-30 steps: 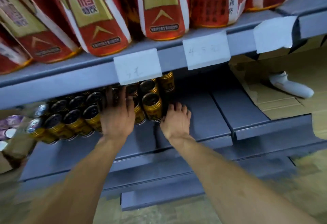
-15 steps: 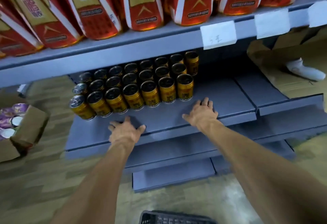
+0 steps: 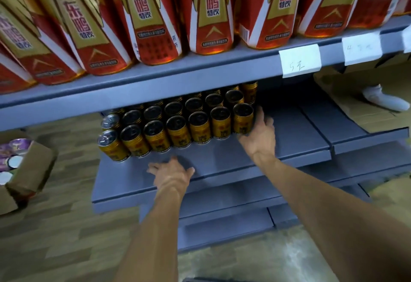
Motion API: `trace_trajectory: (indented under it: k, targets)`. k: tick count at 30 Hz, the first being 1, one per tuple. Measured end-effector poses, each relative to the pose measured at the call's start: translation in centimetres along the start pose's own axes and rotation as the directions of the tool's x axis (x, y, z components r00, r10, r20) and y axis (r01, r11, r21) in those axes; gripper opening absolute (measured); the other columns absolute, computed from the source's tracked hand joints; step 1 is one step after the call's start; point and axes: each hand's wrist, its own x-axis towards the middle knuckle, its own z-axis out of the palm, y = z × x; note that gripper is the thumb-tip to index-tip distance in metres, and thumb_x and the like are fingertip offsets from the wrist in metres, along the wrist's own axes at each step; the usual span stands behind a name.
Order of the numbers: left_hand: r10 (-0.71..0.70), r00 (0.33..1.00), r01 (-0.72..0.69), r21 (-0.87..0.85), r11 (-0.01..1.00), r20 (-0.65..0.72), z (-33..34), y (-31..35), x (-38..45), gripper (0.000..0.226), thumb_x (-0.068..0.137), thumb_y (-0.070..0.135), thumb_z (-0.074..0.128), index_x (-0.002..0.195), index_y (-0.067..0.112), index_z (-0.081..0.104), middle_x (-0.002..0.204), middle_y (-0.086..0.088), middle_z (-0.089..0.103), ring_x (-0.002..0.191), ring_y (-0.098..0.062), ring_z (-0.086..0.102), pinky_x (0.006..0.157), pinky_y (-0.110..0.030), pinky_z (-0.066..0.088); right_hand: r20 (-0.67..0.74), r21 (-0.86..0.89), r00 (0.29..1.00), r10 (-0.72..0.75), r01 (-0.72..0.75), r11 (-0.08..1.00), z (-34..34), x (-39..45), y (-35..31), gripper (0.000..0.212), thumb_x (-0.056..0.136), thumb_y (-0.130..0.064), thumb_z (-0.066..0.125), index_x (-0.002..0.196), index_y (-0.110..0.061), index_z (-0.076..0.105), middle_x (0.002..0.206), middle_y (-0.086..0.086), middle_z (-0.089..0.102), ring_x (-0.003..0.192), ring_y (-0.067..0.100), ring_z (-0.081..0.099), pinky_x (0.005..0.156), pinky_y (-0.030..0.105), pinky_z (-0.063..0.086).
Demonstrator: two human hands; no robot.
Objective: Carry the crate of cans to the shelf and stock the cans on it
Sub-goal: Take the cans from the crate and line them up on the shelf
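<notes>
Cans (image 3: 178, 123) stand in a packed block on the lower shelf (image 3: 289, 150), front row well back from the edge. Right hand (image 3: 259, 134) presses spread fingers against the end can; a hard shove likely topples the row leftward. Left hand (image 3: 171, 173) lies flat, fingers spread, holding nothing. Left corner can is least supported.
</notes>
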Motion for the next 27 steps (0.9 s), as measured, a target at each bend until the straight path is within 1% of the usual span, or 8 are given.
trace_trajectory:
  k: [2,4,7,10,13,18,22,27]
  targets:
    - [0.001,1.0,-0.001,-0.005,1.0,-0.021,-0.3,0.0,0.3,0.077,0.086,0.065,0.054,0.148,0.026,0.032,0.15,-0.03,0.031,0.14,-0.048,0.02,0.105,-0.046,0.033,-0.006,0.003,0.991,-0.132,0.132,0.991,0.4,0.9,-1.4,0.084,0.083,-0.033,0.067,0.153,-0.03,0.022,0.131,0.016,0.047,0.116,0.04,0.049,0.09,0.05,0.051]
    - [0.002,1.0,-0.003,-0.024,1.0,-0.03,-0.4,-0.2,0.5,0.076,0.087,0.065,0.054,0.149,0.027,0.03,0.15,-0.032,0.028,0.14,-0.048,0.019,0.102,-0.044,0.036,0.0,0.009,0.987,-0.163,0.163,0.987,0.7,1.8,-2.0,0.079,0.084,-0.031,0.064,0.153,-0.029,0.024,0.132,0.015,0.05,0.115,0.039,0.051,0.09,0.05,0.052]
    - [0.01,0.999,-0.012,-0.034,0.999,-0.046,0.4,-0.7,0.4,0.076,0.087,0.066,0.052,0.148,0.027,0.029,0.151,-0.033,0.025,0.14,-0.048,0.017,0.103,-0.045,0.035,0.019,0.057,0.999,-0.027,0.025,0.998,1.1,2.1,-1.3,0.078,0.08,-0.022,0.076,0.147,-0.02,0.036,0.133,0.014,0.053,0.118,0.036,0.054,0.093,0.043,0.048]
    - [0.024,0.998,-0.026,-0.04,0.999,-0.05,0.8,-1.0,0.4,0.077,0.087,0.066,0.051,0.149,0.026,0.028,0.15,-0.032,0.027,0.139,-0.047,0.018,0.103,-0.045,0.036,0.082,0.1,0.996,0.041,-0.049,0.994,1.7,2.3,-0.4,0.08,0.073,-0.027,0.085,0.14,-0.018,0.042,0.133,0.01,0.057,0.123,0.033,0.054,0.1,0.043,0.047]
    - [0.037,0.997,-0.038,-0.021,0.999,-0.068,0.2,-1.4,0.9,0.079,0.087,0.068,0.05,0.15,0.026,0.027,0.148,-0.03,0.03,0.138,-0.047,0.021,0.105,-0.047,0.032,0.089,0.135,0.994,0.056,-0.068,0.989,1.8,3.3,-1.1,0.077,0.07,-0.031,0.087,0.133,-0.016,0.046,0.128,0.009,0.063,0.121,0.032,0.058,0.1,0.043,0.049]
    - [0.075,0.996,-0.072,0.046,0.996,-0.056,-0.4,-1.1,-0.1,0.075,0.089,0.065,0.049,0.148,0.023,0.031,0.142,-0.024,0.042,0.134,-0.043,0.029,0.11,-0.047,0.023,0.079,0.08,0.993,0.084,-0.09,0.993,0.7,3.4,0.9,0.065,0.071,-0.032,0.087,0.122,-0.014,0.052,0.115,0.01,0.068,0.107,0.031,0.065,0.091,0.042,0.055]
    - [0.061,0.997,-0.059,0.047,0.997,-0.04,-1.2,-0.8,-0.5,0.076,0.09,0.063,0.049,0.152,0.025,0.026,0.143,-0.022,0.043,0.135,-0.043,0.028,0.11,-0.046,0.024,0.068,0.044,0.991,0.117,-0.12,0.992,-1.4,5.7,2.1,0.071,0.072,-0.03,0.087,0.129,-0.01,0.048,0.12,0.014,0.065,0.112,0.034,0.062,0.094,0.039,0.052]
    - [0.035,0.999,-0.036,-0.027,0.999,-0.024,-1.4,0.1,-1.0,0.073,0.089,0.059,0.057,0.149,0.028,0.03,0.141,-0.023,0.042,0.133,-0.04,0.028,0.107,-0.043,0.026,0.098,-0.014,0.989,0.112,-0.111,0.994,-2.6,10.4,2.0,0.073,0.071,-0.028,0.084,0.133,-0.012,0.049,0.123,0.009,0.065,0.117,0.03,0.06,0.085,0.027,0.045]
